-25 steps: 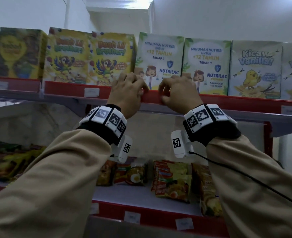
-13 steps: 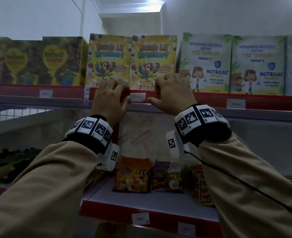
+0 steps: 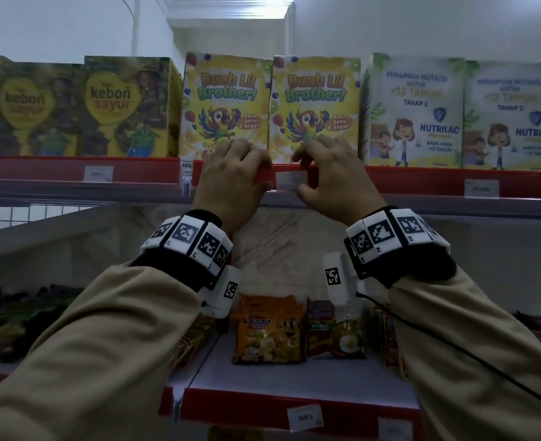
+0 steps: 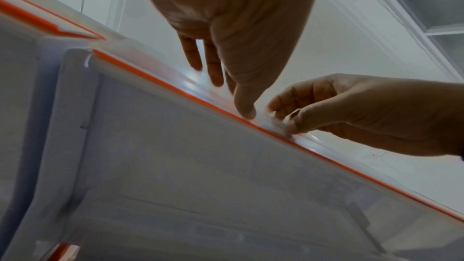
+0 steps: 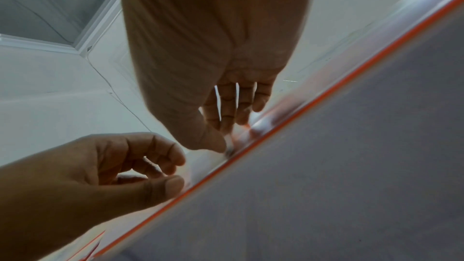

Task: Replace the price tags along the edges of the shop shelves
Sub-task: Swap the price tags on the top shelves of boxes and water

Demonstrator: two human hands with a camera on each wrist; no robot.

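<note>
A small grocery shop: cereal boxes (image 3: 228, 106) and Nutrilac children's milk boxes (image 3: 415, 113) are standing in a row along a red-edged upper shelf (image 3: 72, 168), white price tags (image 3: 99, 173) are sitting in the edge strip, and instant noodle packets (image 3: 269, 329) are lying on the lower shelf (image 3: 294, 374) beneath, which is carrying more tags (image 3: 304, 417).

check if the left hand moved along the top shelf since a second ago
Yes. The left hand went leftward along the red shelf edge, from under the Nutrilac boxes to under the Buah Lil Brother boxes.
</note>
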